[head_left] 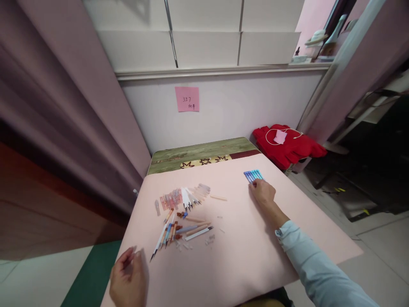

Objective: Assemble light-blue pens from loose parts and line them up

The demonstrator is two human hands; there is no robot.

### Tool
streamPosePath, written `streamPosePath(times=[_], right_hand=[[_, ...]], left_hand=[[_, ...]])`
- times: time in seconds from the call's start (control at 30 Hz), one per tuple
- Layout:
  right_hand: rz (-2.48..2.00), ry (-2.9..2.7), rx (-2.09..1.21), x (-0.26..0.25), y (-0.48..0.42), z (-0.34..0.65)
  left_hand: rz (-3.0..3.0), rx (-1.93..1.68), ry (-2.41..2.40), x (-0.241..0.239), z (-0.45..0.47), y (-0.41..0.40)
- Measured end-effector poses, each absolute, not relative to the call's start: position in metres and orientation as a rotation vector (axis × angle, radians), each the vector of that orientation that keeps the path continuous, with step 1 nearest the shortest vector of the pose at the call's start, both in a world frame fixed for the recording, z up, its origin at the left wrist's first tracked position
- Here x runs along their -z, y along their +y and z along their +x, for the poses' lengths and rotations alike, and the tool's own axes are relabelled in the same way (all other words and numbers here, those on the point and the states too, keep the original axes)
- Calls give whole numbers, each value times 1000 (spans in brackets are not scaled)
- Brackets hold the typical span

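My right hand reaches across the pink tabletop to a small row of blue pens near the far right edge; its fingertips touch their near ends, fingers curled. My left hand rests at the near left edge of the table, fingers loosely bent, holding nothing. Between the hands lies a scatter of pens and pen parts: orange, brown, white and blue barrels, caps and small clear pieces. A single tan stick lies apart to the right of the pile.
A green wooden table strip shows past the pink cover. A red garment lies to the right by the wall. A pink note is stuck on the wall. Curtains hang on both sides.
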State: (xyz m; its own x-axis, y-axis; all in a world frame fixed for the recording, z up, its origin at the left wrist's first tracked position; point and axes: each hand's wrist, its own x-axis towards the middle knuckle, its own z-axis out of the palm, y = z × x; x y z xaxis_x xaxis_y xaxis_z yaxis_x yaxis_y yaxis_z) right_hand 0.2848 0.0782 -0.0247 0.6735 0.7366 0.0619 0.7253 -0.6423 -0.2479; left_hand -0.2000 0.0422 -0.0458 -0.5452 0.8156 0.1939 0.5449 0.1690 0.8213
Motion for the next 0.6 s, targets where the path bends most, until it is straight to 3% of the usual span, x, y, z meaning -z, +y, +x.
streamPosePath(times=[0.3, 0.6], right_hand=[[-2400, -1201, -6, 12, 62, 265], [-1754, -1050, -571, 38, 52, 173]], left_hand=[[1324, -1449, 2071, 38, -187, 38], [1363, -1500, 2045, 50, -189, 36]])
